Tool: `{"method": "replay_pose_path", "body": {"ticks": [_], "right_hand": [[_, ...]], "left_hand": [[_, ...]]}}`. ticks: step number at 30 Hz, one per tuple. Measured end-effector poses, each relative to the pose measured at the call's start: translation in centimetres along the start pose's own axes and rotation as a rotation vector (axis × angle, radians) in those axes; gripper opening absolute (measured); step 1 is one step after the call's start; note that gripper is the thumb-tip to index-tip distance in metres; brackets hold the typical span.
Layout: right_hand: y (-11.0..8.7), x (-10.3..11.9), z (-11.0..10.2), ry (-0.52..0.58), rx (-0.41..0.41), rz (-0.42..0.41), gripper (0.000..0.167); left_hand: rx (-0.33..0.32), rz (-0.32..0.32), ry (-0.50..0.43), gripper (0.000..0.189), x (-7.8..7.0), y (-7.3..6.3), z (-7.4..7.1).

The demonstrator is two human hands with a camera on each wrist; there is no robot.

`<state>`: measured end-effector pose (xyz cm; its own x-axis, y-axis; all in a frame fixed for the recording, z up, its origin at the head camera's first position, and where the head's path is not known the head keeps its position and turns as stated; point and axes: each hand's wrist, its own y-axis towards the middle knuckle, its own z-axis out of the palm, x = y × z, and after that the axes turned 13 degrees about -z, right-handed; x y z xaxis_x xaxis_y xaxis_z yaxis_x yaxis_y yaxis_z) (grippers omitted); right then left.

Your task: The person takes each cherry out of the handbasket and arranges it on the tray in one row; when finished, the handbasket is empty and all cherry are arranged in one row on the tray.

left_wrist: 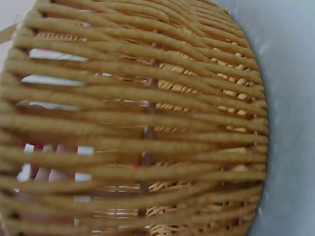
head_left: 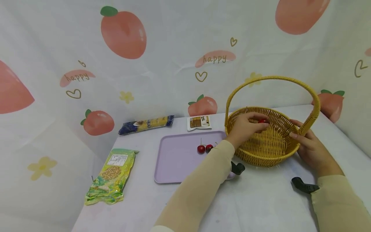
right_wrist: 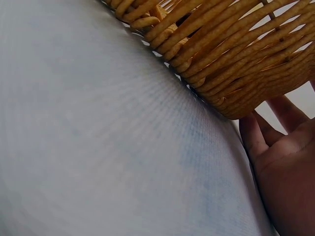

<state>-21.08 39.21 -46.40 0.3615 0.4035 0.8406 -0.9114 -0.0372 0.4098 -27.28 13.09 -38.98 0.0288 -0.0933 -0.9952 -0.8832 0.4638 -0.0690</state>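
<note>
In the head view my left hand (head_left: 245,126) reaches over the rim of a yellow wicker basket (head_left: 269,158) and pinches a red cherry (head_left: 263,121) between thumb and fingers. My right hand (head_left: 314,151) grips the basket's right rim beside the foot of its tall handle (head_left: 272,77). In the right wrist view that hand (right_wrist: 288,167) lies against the outside of the weave. The left wrist view is filled by the basket's wall (left_wrist: 197,128). Two dark red cherries (head_left: 201,149) with stems lie on a lilac tray (head_left: 176,154), partly hidden by my left sleeve.
A green and yellow food bag (head_left: 111,175) lies left of the tray. Behind the tray are a blue and yellow packet (head_left: 146,124) and a small white and brown sachet (head_left: 199,122). A peach-printed white cloth (head_left: 162,80) hangs behind the table.
</note>
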Motion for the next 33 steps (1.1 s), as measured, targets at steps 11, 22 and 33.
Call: {"method": "replay_pose_path", "body": {"ticks": [11, 22, 33], "right_hand": [[0.0, -0.2, -0.1, 0.021, 0.009, -0.027, 0.052], [0.0, -0.3, -0.1, 0.034, -0.003, -0.027, 0.053], [0.1, -0.2, -0.2, 0.074, 0.032, -0.046, 0.053]], "left_hand": [[0.006, 0.082, -0.031, 0.027, -0.2, -1.8, -2.1], [0.12, 0.043, -0.23, 0.025, -0.6, -5.5, -4.9], [0.014, 0.101, -0.087, 0.03, 0.9, -8.6, -8.8]]}}
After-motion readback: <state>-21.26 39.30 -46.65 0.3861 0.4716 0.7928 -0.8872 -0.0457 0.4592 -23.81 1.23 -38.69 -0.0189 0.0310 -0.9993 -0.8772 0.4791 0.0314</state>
